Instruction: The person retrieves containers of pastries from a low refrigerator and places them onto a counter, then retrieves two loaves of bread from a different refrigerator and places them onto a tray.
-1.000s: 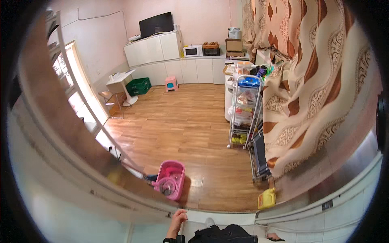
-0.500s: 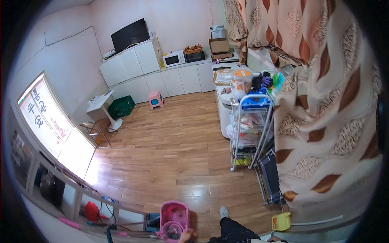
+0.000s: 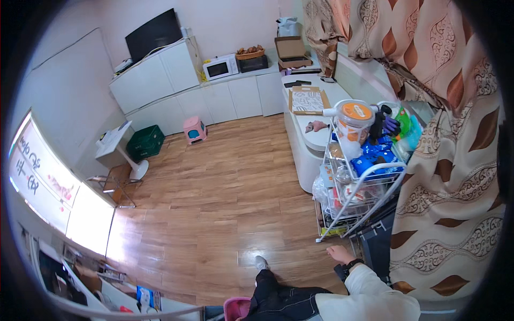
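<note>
My right hand (image 3: 339, 253) hangs over the floor in front of the white wire trolley (image 3: 369, 174), apart from it. Its fingers are loosely bent and nothing shows in them. A black band and a small dark boxy device are at that wrist, below a white sleeve. My left hand is out of view. At the lower edge, beside my black trouser leg, part of a pink bucket (image 3: 230, 309) shows; the rest of it is cut off. One shoe (image 3: 261, 262) is stretched forward on the wood floor.
The trolley carries a round tub (image 3: 356, 120), blue packets (image 3: 375, 158) and dark gloves. A patterned curtain (image 3: 455, 214) hangs at the right. Ahead stand a white counter (image 3: 297, 144), white cabinets (image 3: 217, 99), a pink stool (image 3: 195, 130), a green crate (image 3: 145, 142) and a small white table (image 3: 115, 139).
The view has shifted, with the trolley nearer. A hand seen earlier beside the pink bucket is out of view, and the bucket is mostly cut off. My right arm now reaches forward.
</note>
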Demonstrator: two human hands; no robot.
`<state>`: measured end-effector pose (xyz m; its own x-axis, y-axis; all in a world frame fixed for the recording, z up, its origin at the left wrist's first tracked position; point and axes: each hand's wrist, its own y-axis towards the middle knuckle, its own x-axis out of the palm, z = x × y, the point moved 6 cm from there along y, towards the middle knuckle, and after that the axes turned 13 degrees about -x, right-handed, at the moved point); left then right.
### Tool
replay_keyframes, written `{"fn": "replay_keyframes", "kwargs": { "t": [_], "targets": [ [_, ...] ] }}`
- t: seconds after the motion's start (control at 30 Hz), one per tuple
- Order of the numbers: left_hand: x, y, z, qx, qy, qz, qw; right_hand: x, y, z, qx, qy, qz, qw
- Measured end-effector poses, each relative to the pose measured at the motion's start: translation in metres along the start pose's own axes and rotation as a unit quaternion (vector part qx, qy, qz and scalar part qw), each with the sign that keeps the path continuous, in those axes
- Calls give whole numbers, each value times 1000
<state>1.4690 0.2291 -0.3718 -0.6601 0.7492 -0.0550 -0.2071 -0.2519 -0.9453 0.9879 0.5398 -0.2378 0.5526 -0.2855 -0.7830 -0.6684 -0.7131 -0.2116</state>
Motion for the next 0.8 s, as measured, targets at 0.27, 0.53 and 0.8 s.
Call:
{"fn": "replay_keyframes", "kwargs": {
  "t": [0.27,0.53,0.8],
  "targets": [
    [-68,58,264,56,115,-65,990,78,34,25,274,59,-30,959],
    [-90,79,551,187,66,7,980,126,73,22,266,116,-252,923],
    [-63,165,589,-94,-53,-172,979,72,326,36,121,-2,-284,951]
  ]
}}
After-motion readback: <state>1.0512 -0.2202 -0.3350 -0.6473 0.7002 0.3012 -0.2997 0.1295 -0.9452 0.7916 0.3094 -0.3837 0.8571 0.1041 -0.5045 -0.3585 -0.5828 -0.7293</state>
